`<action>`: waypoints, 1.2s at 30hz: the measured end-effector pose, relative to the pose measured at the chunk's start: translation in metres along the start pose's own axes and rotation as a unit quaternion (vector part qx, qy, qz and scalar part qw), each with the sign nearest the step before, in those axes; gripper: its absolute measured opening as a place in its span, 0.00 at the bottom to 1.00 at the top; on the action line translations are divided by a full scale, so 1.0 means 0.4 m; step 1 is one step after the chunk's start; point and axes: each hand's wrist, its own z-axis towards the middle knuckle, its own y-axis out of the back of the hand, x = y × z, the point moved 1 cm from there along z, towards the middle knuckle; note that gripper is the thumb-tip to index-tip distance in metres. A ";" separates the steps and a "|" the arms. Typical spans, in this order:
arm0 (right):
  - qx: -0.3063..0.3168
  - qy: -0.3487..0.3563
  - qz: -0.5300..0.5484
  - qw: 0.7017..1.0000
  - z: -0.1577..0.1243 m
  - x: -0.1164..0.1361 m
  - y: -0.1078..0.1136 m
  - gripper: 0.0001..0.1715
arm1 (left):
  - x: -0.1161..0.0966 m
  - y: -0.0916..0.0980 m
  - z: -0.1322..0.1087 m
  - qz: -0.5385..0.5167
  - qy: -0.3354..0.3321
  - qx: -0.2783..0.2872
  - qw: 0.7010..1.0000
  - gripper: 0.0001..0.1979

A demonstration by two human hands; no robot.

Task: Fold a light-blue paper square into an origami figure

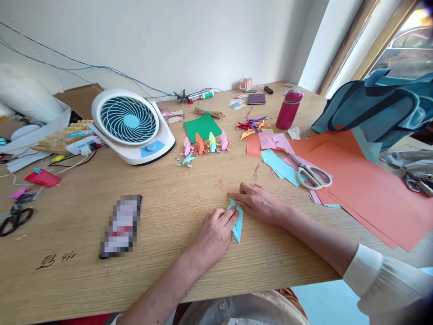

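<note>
A narrow kite-shaped piece of folded light-blue paper [238,224] lies on the wooden table between my two hands. My left hand [216,230] holds it down from the left, its fingers close together and its fingertips on the paper. At the upper end of the paper is my right hand [259,201], its index finger stretched across the top point and its other fingers curled in; the thumb is partly hidden. Beyond my hands stand several small origami figures [212,142] in pink, orange, green and blue.
White-handled scissors [313,175] rest on coloured paper near large orange sheets [372,189] at the right. A magenta bottle [289,109] and a teal bag [372,108] stand behind. To the left are a white fan [133,126], a blurred-out phone-like object [121,226] and black-handled scissors [16,221].
</note>
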 end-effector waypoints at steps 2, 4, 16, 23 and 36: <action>-0.007 -0.014 0.003 1.000 0.003 0.001 -0.003 0.21 | 0.001 0.004 0.000 -0.018 0.003 -0.004 1.000 0.26; -0.019 -0.027 0.017 0.999 0.003 0.001 -0.005 0.19 | 0.002 0.010 0.001 -0.034 0.005 -0.007 0.999 0.26; -0.115 -0.012 0.242 0.963 -0.058 0.072 -0.002 0.18 | 0.026 0.013 0.005 -0.157 0.010 -0.084 0.984 0.23; -0.087 -0.043 0.234 0.967 -0.051 0.069 -0.003 0.16 | 0.060 0.017 0.005 -0.264 0.091 -0.105 0.955 0.12; -0.089 -0.038 0.224 0.970 -0.048 0.062 -0.007 0.10 | 0.089 0.068 0.073 -0.292 0.125 0.014 0.948 0.06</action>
